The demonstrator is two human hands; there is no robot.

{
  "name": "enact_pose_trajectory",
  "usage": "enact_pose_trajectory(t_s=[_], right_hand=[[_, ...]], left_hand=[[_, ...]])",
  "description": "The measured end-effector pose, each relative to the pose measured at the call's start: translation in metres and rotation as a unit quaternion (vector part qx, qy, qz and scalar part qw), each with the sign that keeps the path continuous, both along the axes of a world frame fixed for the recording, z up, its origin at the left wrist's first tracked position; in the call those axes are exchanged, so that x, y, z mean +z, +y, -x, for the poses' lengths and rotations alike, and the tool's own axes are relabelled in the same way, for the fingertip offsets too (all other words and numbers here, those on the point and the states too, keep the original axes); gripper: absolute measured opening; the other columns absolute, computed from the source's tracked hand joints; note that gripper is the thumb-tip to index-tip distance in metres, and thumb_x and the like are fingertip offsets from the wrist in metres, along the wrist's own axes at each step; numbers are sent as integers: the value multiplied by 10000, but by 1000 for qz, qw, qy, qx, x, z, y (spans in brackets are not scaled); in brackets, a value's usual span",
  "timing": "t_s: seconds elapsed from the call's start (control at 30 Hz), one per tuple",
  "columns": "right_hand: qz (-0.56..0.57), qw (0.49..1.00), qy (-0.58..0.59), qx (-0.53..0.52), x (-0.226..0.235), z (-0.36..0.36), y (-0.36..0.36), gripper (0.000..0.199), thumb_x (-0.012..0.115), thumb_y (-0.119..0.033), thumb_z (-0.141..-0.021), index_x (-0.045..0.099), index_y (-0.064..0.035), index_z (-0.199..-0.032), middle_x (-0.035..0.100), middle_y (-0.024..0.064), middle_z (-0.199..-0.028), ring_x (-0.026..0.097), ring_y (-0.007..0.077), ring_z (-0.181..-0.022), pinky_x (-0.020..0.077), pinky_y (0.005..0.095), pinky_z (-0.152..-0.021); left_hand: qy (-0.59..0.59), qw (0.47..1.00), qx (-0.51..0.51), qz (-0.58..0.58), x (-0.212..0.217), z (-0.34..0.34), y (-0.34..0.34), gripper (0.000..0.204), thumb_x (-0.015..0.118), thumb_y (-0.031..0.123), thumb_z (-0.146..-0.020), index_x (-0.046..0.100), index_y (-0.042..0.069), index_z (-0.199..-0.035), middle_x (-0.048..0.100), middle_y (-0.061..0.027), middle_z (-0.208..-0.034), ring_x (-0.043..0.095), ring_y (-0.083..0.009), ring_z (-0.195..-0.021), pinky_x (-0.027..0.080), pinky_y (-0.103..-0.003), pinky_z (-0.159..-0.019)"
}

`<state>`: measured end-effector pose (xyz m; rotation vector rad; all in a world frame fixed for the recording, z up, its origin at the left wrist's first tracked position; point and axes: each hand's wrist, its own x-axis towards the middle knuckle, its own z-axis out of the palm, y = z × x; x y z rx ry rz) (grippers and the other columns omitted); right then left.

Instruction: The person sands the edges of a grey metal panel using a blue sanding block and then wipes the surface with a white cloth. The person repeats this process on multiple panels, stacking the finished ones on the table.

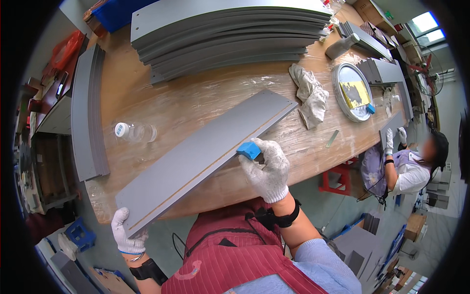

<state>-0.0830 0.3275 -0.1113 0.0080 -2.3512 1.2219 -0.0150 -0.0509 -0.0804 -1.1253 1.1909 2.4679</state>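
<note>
Grey sheet metal fills the middle of the frame: a long flat panel point(205, 157) lies slantwise across the wooden surface point(196, 98), running from the lower left up toward the centre right, with a thin tan strip along its near edge. The left hand point(128, 231), in a white knit glove, is closed around the panel's lower-left corner, which overhangs the surface edge. The right hand point(268, 169), also gloved, pinches a small blue block point(249, 150) against the panel's near edge, right of centre. To do this well, I judge that the left hand should hold the panel steady while the block stays flat on the strip, pressed evenly along the edge without tipping. A clear plastic bottle point(134, 131) lies on its side left of the panel; a crumpled rag point(309, 95) and a round tin lid point(351, 91) sit at upper right, and a stack of grey panels point(230, 34) fills the top.
</note>
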Motion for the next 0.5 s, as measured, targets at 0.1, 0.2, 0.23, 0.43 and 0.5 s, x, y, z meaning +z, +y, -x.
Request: enact_pose_trajectory(t_s=[0.1,0.2,0.23,0.43,0.5], right_hand=[[15,993,1,119,17,-20,-42,392,811,-36,-718,664,-57,-1080,699,121,-937,693,277,-795,566,354,-707],[36,993,9,112,23,-22,-56,402,821,-62,-710,661,-65,-1078,694,111,-911,688,281,-791,564,361,-708],[32,997,-9,68,24,-17,-47,398,822,-58,-710,661,-61,-1074,692,113,-916,687,274,-790,561,357,-704],[-4,998,-57,26,16,-14,-41,376,827,-41,-717,674,-38,-1061,669,102,-914,652,219,-752,541,332,-676],[3,996,-52,70,27,-19,-65,377,832,-52,-708,673,-44,-1050,676,107,-890,658,232,-738,544,345,-668]], left_hand=[[1,1000,-1,-1,0,1,4,446,588,176,-848,547,-77,-1212,700,-223,-1014,735,-310,-718,605,-347,-487],[-24,1000,18,-1,2,5,5,369,596,183,-860,574,-58,-1138,706,-217,-918,677,-251,-533,499,-275,-340],[-33,999,22,-8,1,2,0,339,601,187,-865,584,-49,-1107,706,-215,-882,649,-227,-460,453,-253,-287],[-80,996,35,-30,9,11,10,310,609,214,-867,599,-17,-1074,704,-178,-814,605,-211,-413,439,-256,-278],[-81,995,40,-32,11,8,8,296,611,219,-871,606,-5,-1065,704,-162,-806,605,-207,-417,438,-254,-287]])
